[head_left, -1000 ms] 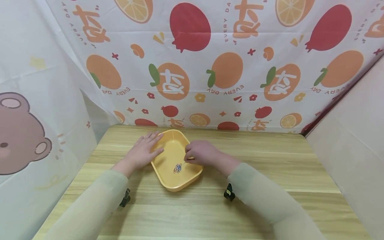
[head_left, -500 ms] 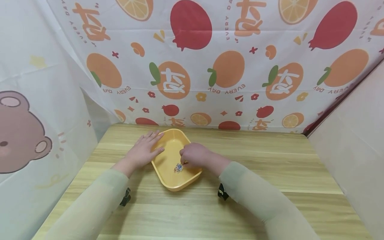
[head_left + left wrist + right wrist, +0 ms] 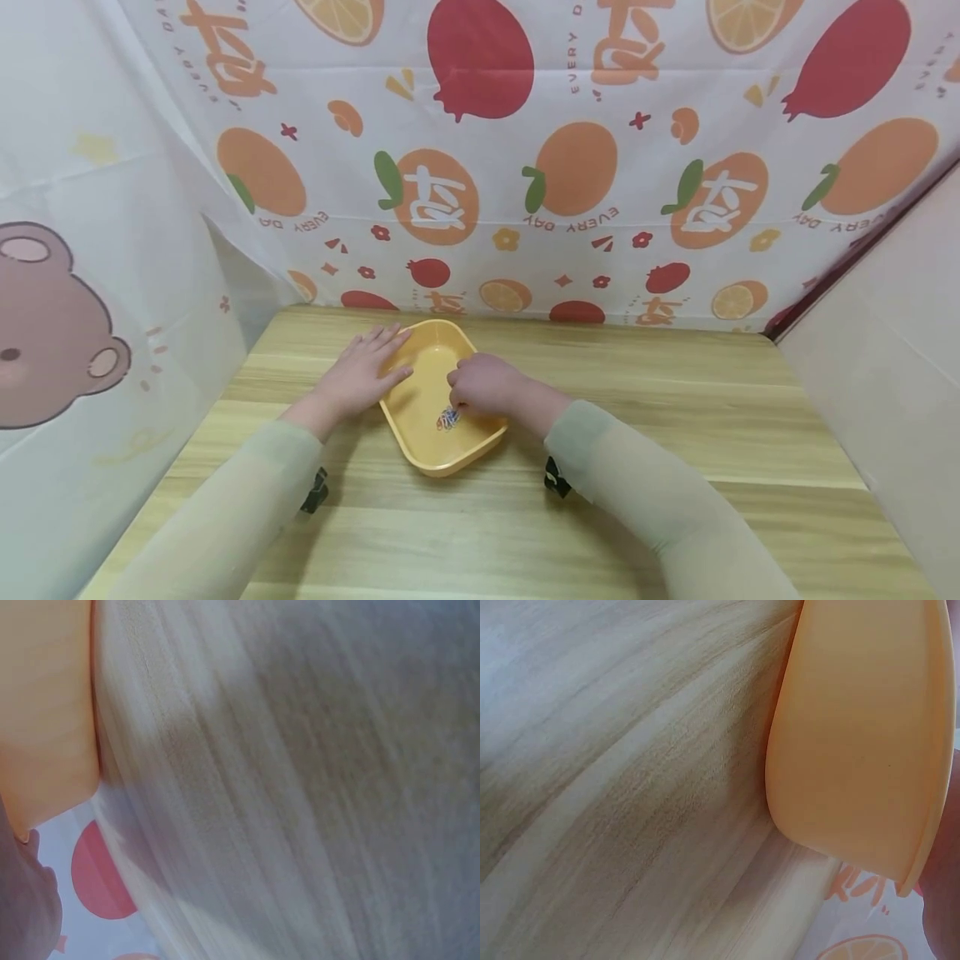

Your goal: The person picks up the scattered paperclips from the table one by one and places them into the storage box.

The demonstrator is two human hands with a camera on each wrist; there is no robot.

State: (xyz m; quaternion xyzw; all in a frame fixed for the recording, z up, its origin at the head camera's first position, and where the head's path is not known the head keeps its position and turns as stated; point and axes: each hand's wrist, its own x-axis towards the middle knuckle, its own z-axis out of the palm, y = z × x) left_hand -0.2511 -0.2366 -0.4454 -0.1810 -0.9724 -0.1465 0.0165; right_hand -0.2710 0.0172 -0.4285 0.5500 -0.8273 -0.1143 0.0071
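Head: L grip (image 3: 363, 375), R grip (image 3: 487, 385) over opp. tray (image 3: 429, 371) edges, apart.

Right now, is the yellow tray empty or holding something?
Not empty: in the head view, the yellow tray holds a cluster of coloured pieces on its floor, beside the right hand.

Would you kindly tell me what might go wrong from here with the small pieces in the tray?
The small pieces lie bunched together, so the right hand might catch several at once or scatter them.

The right hand also reaches over the rim of the tray; a bump could shift it, though the left hand rests on the opposite side.
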